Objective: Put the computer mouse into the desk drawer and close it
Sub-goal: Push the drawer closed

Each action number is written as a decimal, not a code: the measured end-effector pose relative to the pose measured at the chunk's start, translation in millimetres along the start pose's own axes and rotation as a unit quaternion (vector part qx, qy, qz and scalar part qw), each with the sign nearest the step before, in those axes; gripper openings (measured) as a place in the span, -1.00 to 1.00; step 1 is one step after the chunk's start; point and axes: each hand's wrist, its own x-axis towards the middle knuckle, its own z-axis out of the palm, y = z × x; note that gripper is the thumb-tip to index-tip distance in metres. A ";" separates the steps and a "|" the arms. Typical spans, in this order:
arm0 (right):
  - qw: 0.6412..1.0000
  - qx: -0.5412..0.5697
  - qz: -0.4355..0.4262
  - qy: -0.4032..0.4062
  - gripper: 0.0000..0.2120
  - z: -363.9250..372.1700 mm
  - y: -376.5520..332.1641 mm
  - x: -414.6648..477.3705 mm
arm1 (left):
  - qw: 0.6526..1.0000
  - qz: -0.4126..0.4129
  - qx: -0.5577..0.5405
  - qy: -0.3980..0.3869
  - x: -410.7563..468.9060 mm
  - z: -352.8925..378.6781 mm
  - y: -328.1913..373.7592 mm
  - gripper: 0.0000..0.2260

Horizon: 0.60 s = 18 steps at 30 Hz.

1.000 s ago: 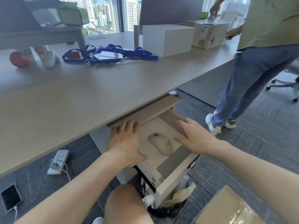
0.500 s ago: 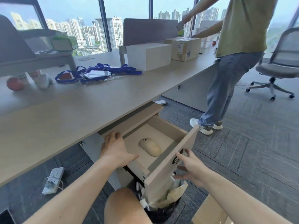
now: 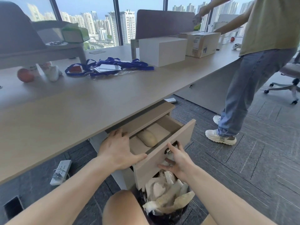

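Observation:
A beige computer mouse point(image 3: 147, 137) lies inside the open drawer point(image 3: 177, 140) under the wooden desk point(image 3: 81, 108). The drawer stands partly pulled out. My left hand point(image 3: 118, 150) rests flat on the drawer's left edge, fingers spread, thumb along the front panel's top. My right hand point(image 3: 176, 159) is pressed against the outside of the drawer front, fingers apart, just below the metal lock point(image 3: 168, 151). Neither hand holds anything.
A full waste bin point(image 3: 164, 202) stands below the drawer by my knee. A person in jeans point(image 3: 246, 88) stands at the right. On the desk lie blue lanyards point(image 3: 110, 66), a white box point(image 3: 162, 50), a cardboard box point(image 3: 199, 43). A power strip point(image 3: 60, 172) lies on the floor.
My right hand left the inside of the drawer and went to the outside of its front. The drawer has slid partway inward. My view has tilted up.

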 end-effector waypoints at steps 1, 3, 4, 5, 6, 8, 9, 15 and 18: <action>1.000 0.007 0.002 0.001 -0.26 6.0 0.1 6.2 | 1.000 0.011 -0.001 0.010 -0.8 0.9 -2.7 0.03; 1.000 0.019 0.004 0.002 -0.24 18.7 0.2 18.0 | 0.999 0.025 -0.011 0.028 -0.7 3.6 -8.1 0.02; 1.000 0.023 0.003 0.003 -0.25 25.3 0.4 24.1 | 0.999 0.029 -0.015 0.034 0.0 4.8 -10.4 0.00; 1.000 0.026 0.002 0.006 -0.26 31.5 0.8 30.0 | 0.999 0.033 -0.014 0.041 0.9 6.1 -12.2 -0.04; 1.000 0.026 0.001 0.008 -0.28 37.5 1.0 36.4 | 0.998 0.038 -0.005 0.048 2.4 8.1 -13.9 -0.09; 1.000 0.022 0.002 0.014 -0.31 48.3 1.0 47.9 | 0.996 0.049 0.013 0.070 4.5 12.2 -16.6 -0.25; 1.000 0.019 0.003 0.016 -0.32 52.8 1.1 53.5 | 0.995 0.052 0.019 0.082 5.4 13.9 -17.8 -0.34; 1.000 0.027 0.001 0.003 -0.31 72.4 3.0 78.9 | 0.991 0.048 0.007 0.127 14.7 20.8 -29.0 -0.68; 0.999 0.031 -0.001 -0.007 -0.31 80.7 3.4 88.1 | 0.991 0.054 0.001 0.121 21.6 25.4 -35.5 -0.65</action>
